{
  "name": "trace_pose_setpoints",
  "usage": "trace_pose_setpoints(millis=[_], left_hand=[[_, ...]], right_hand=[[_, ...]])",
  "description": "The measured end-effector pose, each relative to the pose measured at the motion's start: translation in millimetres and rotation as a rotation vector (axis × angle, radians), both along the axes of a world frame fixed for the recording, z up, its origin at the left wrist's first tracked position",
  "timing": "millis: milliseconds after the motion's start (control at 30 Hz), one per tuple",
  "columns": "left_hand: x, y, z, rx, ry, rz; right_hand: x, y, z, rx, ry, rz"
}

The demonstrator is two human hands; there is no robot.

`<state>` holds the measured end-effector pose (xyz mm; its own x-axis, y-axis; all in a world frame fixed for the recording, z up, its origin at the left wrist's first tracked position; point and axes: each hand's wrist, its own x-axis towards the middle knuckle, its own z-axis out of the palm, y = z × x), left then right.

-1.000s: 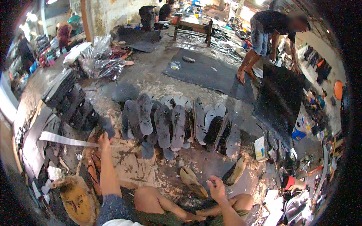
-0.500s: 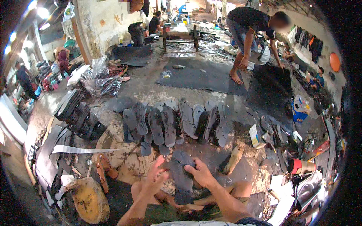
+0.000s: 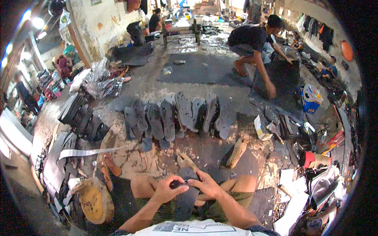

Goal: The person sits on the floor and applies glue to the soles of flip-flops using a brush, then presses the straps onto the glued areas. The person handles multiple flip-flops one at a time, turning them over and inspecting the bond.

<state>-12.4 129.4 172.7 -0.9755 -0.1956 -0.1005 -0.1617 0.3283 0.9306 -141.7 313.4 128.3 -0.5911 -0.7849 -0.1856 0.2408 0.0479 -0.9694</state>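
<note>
A dark grey sandal sole is held upright in front of my lap, between both hands. My right hand grips its upper right edge, with the thumb across the top face. My left hand curls in from the other side, thumb and index finger pinched at a small dark part near the sole's upper end; that part is too small to name. Beyond my hands stands a row of similar grey soles, leaning against each other. Behind the held sole lies a wooden foot form, partly covered.
Another wooden form lies to the right. A round wood block, brown sandals and a white strip lie left, below stacked black sandals. Ahead, a co-worker bends over black sheets.
My left hand has come from open beside the sole to a pinch on its upper part. The sole sits lower, toward me. The co-worker has crouched down, one hand reaching to the sheet.
</note>
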Motion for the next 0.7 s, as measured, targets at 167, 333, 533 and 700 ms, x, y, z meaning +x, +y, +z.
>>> trace_pose_setpoints(millis=[167, 333, 533, 700], left_hand=[[-1.4, 7.8, -6.1, 0.211, 0.143, 0.136], [2.7, 8.4, 2.7, -0.058, -0.011, 0.151], [15.9, 10.0, -42.5, -0.731, 0.107, 0.099], [22.0, -46.5, -14.3, 0.199, -0.094, 0.393]], right_hand=[[14.8, 1.0, -5.9, -0.056, 0.279, -0.096], [2.2, -8.7, 21.7, 0.168, 0.276, -0.110], [-27.8, -48.3, 30.8, -0.070, -0.192, -0.093], [-40.7, -9.7, -136.9, 0.893, 0.839, 0.010]])
